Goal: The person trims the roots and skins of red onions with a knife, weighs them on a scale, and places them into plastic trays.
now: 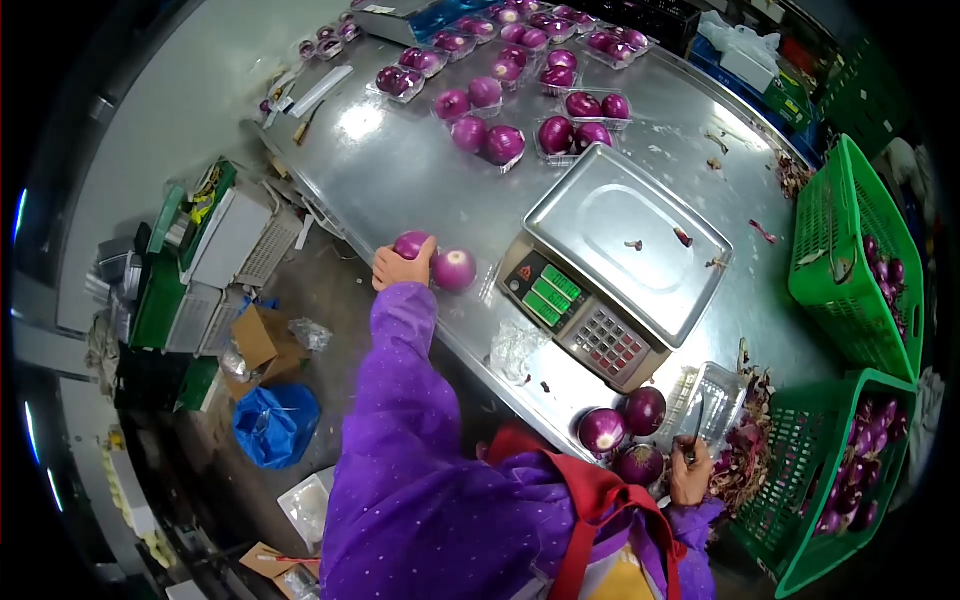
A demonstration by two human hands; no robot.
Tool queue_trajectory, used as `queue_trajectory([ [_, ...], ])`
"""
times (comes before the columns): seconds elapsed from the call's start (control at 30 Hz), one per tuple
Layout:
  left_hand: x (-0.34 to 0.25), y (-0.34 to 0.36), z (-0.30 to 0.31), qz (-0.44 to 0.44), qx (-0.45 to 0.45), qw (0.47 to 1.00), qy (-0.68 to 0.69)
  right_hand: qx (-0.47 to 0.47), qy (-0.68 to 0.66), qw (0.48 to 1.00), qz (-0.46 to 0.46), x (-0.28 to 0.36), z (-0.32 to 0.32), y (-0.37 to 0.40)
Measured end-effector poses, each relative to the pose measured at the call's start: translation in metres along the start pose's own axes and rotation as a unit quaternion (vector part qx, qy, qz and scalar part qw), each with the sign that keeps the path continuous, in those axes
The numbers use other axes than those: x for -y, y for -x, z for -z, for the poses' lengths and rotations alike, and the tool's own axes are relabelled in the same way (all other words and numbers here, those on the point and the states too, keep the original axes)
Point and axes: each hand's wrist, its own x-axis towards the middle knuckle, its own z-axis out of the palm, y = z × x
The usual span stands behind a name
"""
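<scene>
My left hand (403, 265) is reached out to the table's left edge, its fingers curled round a red onion (412, 243). Right beside that onion sits another peeled red onion (455, 269). Close to my body, my right hand (690, 474) is closed round the handle of a small knife (700, 418), its blade pointing away from me. An open clear plastic tray (718, 388) lies just beyond the knife. To the left of that hand are several red onions (603, 430) at the table's near edge. The weighing scale (630, 240) stands between my hands, with bits of skin on its pan.
Clear packs of red onions (487, 140) cover the far part of the steel table (420, 190). Green crates (850, 270) with onions stand at the right, beside a heap of onion skins (740, 455). A crumpled plastic film (517, 350) lies before the scale. A blue bag (276, 425) is on the floor.
</scene>
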Motion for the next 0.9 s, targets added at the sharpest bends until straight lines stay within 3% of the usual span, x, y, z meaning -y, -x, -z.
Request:
queue_trajectory([
  [0.07, -0.007, 0.000, 0.015, 0.060, 0.111, 0.984, 0.122, 0.003, 0.006, 1.000, 0.030, -0.009, -0.009, -0.005],
  [0.13, 0.005, 0.011, 0.022, -0.024, 0.142, 0.970, 0.195, 0.015, 0.020, 0.999, 0.029, 0.002, -0.014, -0.010],
  [0.17, 0.013, 0.020, 0.021, -0.068, 0.130, 0.972, 0.184, 0.012, 0.009, 1.000, 0.025, 0.001, -0.017, -0.011],
  [0.33, -0.002, 0.000, 0.020, 0.038, 0.111, 0.993, 0.031, 0.059, -0.009, 0.997, -0.053, 0.004, -0.031, -0.021],
  [0.5, -0.014, 0.008, 0.014, -0.039, 0.047, 0.998, -0.017, 0.079, -0.016, 0.995, -0.056, 0.009, -0.035, -0.028],
  [0.63, 0.016, -0.010, 0.020, 0.013, 0.291, 0.956, 0.032, 0.038, -0.053, 0.994, -0.088, 0.007, -0.035, -0.025],
  [0.77, -0.015, -0.009, 0.037, -0.050, 0.256, 0.963, -0.075, 0.081, -0.049, 0.993, -0.071, -0.003, -0.037, -0.028],
  [0.9, 0.010, 0.026, 0.001, -0.228, 0.018, 0.973, -0.006, 0.056, -0.039, 0.993, -0.092, 0.008, -0.033, -0.031],
])
